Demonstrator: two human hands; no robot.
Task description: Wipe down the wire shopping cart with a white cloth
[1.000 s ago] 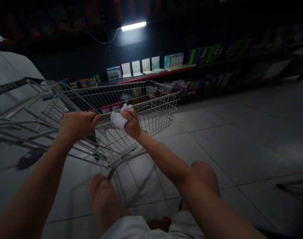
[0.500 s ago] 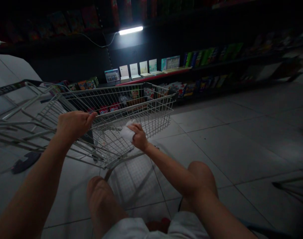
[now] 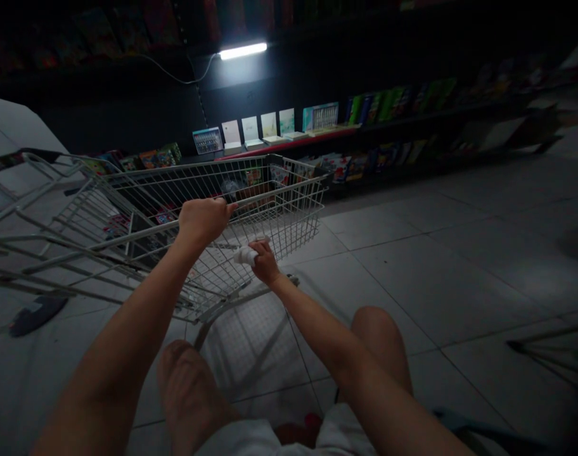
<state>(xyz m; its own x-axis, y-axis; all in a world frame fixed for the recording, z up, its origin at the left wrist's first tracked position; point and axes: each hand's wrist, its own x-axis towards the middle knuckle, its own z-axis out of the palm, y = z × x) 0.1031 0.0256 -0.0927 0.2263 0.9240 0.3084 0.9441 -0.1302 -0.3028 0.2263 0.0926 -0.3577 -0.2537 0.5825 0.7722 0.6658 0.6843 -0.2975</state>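
The left hand point(image 3: 204, 221) is clamped on the near top rail of a wire shopping cart point(image 3: 289, 194). The right hand point(image 3: 264, 263), well apart from it, grips a white cloth point(image 3: 244, 256) at the cart's wire wall (the cloth is bunched in the fingers). A shelf point(image 3: 289, 143) stands beyond, across a tiled floor point(image 3: 436, 285).

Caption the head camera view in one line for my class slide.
Left hand grips a silver wire shopping cart while right hand holds a crumpled white cloth in a dim shop aisle.
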